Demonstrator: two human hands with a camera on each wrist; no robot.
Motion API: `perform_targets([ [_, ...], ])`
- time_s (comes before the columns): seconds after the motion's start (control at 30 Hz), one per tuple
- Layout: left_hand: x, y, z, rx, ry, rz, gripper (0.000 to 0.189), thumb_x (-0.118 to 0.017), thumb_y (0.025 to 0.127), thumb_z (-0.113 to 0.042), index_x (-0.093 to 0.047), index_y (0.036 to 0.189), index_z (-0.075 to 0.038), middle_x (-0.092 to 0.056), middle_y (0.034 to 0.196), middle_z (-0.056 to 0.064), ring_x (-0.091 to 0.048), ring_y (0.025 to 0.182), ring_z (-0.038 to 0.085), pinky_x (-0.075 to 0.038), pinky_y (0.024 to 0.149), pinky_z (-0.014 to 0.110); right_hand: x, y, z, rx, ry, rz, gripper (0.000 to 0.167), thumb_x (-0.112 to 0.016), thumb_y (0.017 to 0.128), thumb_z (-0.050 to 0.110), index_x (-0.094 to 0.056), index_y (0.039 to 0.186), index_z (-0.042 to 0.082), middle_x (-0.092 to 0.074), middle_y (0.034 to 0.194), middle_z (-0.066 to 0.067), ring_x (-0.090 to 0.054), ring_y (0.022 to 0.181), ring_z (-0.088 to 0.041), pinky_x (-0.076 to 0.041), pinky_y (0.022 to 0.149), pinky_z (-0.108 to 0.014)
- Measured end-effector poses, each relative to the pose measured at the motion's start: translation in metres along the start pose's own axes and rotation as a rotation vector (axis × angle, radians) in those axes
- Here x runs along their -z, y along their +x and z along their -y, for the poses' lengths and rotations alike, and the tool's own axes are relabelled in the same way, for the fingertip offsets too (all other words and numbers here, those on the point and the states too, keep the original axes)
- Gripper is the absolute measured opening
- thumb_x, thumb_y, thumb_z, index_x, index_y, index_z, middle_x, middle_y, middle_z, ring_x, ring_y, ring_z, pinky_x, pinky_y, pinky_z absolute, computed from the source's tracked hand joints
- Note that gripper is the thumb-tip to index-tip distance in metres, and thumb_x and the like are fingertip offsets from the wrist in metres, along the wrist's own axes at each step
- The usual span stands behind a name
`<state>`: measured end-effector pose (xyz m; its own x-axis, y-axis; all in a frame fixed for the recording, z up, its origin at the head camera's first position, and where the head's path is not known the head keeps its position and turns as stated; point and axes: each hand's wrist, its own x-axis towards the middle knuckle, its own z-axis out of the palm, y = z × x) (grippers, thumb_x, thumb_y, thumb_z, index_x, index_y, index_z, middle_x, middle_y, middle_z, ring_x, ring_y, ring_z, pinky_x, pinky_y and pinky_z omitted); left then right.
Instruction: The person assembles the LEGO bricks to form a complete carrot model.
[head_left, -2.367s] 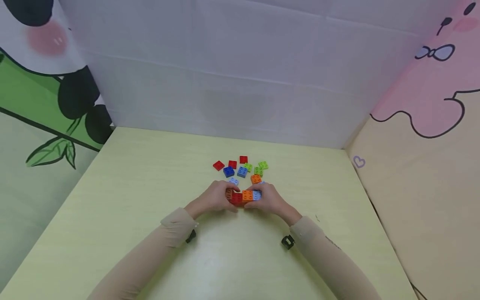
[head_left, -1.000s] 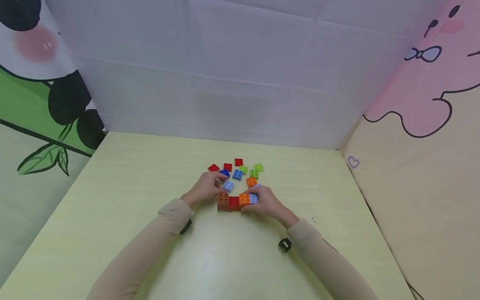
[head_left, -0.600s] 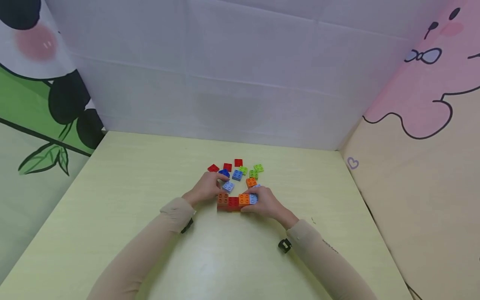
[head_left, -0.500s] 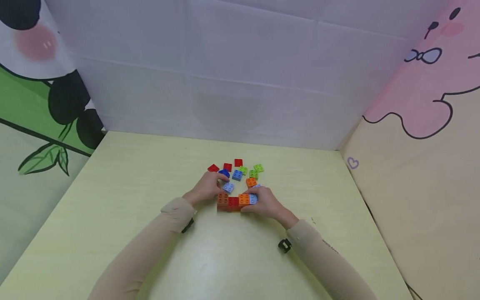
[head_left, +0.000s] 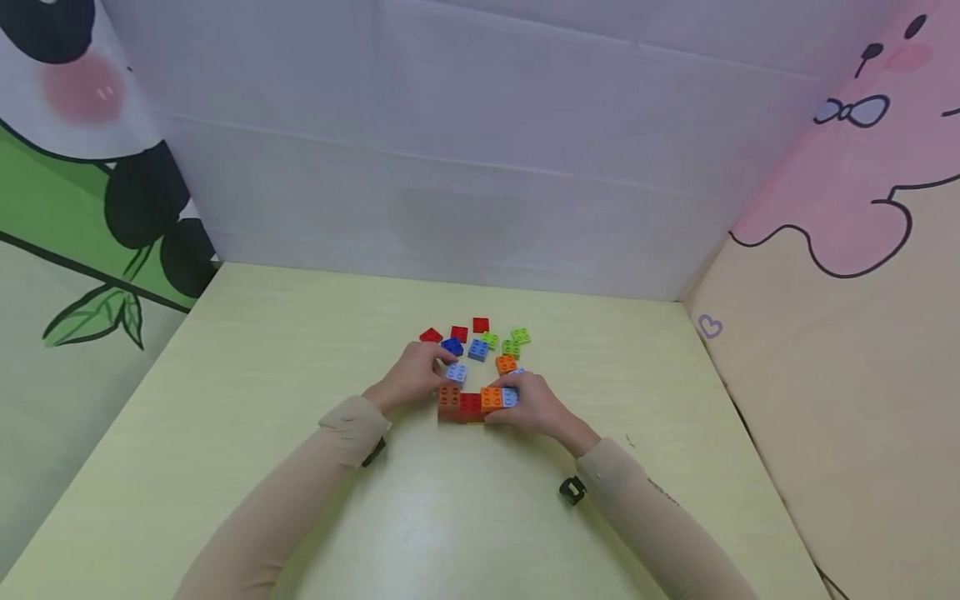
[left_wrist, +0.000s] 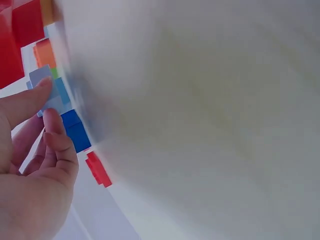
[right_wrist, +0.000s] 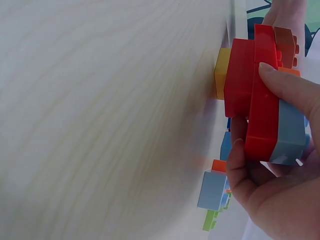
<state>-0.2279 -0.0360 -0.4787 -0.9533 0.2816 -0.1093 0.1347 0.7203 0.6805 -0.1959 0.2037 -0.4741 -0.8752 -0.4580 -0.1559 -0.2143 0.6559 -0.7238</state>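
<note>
My left hand (head_left: 411, 375) pinches a light blue building brick (head_left: 457, 374) between thumb and fingers; the left wrist view shows the thumb on the brick's face. My right hand (head_left: 534, 406) grips a built block of bricks (right_wrist: 262, 110) by its right end, thumb on the long red brick's side and fingers beneath. Red bricks form its lower layers, with a yellow brick (right_wrist: 221, 75) underneath. On top sit a brown brick (head_left: 448, 395), an orange brick (head_left: 491, 397) and a light blue one (head_left: 510, 397). The right fingers partly hide it.
Loose bricks lie behind the hands: a dark blue one (head_left: 452, 346), a mid-blue one (head_left: 477, 350), an orange one (head_left: 506, 364), several lime green ones (head_left: 521, 335) and red ones (head_left: 481, 324). A pale wall (head_left: 465, 217) closes off the table's back.
My left hand has let go of the brick block's left end and moved up-left to the light blue brick, which has shifted slightly. The right hand keeps its grip.
</note>
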Motion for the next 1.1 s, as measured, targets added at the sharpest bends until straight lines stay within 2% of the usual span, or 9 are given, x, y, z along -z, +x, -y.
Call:
perform_targets([
  [0.2,0.012,-0.001,-0.01,0.031,-0.006,0.002,0.032,-0.081,0.077,-0.017,-0.071,0.108,-0.013,-0.062,0.091,0.0,-0.056,0.08,0.02,-0.05,0.066,0.029,0.001,0.002,-0.002,0.02,0.0,-0.004,0.048,-0.083,0.073,0.037,-0.068,0.112,0.014,-0.057,0.106,0.0,-0.049,0.1,-0.021,-0.045,0.081,-0.036],
  [0.33,0.018,-0.002,-0.021,-0.015,-0.001,-0.012,0.033,-0.082,0.077,-0.023,-0.071,0.106,-0.013,-0.062,0.095,-0.001,-0.058,0.086,0.018,-0.051,0.073,0.029,0.001,0.004,-0.005,0.021,-0.007,-0.018,0.047,-0.084,0.072,0.037,-0.069,0.11,0.014,-0.057,0.103,0.002,-0.049,0.097,-0.02,-0.045,0.079,-0.035],
  [0.43,0.02,-0.004,-0.028,-0.052,-0.043,-0.019,0.034,-0.082,0.077,-0.022,-0.07,0.107,-0.012,-0.063,0.095,0.0,-0.06,0.087,0.017,-0.052,0.074,0.029,0.001,0.004,-0.006,0.023,-0.005,-0.028,0.046,-0.084,0.072,0.036,-0.069,0.109,0.014,-0.057,0.101,0.003,-0.049,0.097,-0.019,-0.045,0.078,-0.034],
  [0.63,0.018,-0.013,-0.041,-0.088,-0.131,0.026,0.038,-0.08,0.078,-0.017,-0.069,0.114,-0.011,-0.064,0.096,0.0,-0.063,0.087,0.015,-0.053,0.073,0.027,0.001,0.003,-0.008,0.04,-0.006,-0.019,0.047,-0.084,0.072,0.037,-0.069,0.11,0.014,-0.057,0.102,0.002,-0.049,0.097,-0.019,-0.045,0.077,-0.033],
  [0.77,0.015,-0.02,-0.046,-0.135,-0.123,0.061,0.034,-0.08,0.079,-0.016,-0.07,0.111,-0.012,-0.063,0.096,-0.002,-0.062,0.086,0.015,-0.053,0.073,0.027,0.001,0.003,-0.008,0.042,-0.014,-0.022,0.047,-0.084,0.072,0.037,-0.069,0.111,0.015,-0.057,0.102,0.003,-0.049,0.097,-0.019,-0.045,0.078,-0.032],
  [0.97,0.012,-0.029,-0.051,-0.156,-0.121,0.103,0.031,-0.08,0.078,-0.015,-0.07,0.107,-0.013,-0.062,0.096,-0.005,-0.061,0.086,0.013,-0.052,0.073,0.027,0.001,0.003,-0.009,0.049,-0.012,-0.023,0.045,-0.084,0.072,0.037,-0.07,0.11,0.015,-0.057,0.102,0.003,-0.049,0.096,-0.019,-0.044,0.078,-0.033],
  [1.1,0.009,-0.032,-0.049,-0.184,-0.088,0.108,0.029,-0.08,0.078,-0.014,-0.07,0.105,-0.012,-0.063,0.095,-0.005,-0.061,0.084,0.013,-0.052,0.072,0.025,0.001,0.003,-0.01,0.05,-0.013,-0.022,0.045,-0.084,0.072,0.037,-0.07,0.109,0.015,-0.057,0.102,0.003,-0.049,0.095,-0.019,-0.044,0.079,-0.033],
])
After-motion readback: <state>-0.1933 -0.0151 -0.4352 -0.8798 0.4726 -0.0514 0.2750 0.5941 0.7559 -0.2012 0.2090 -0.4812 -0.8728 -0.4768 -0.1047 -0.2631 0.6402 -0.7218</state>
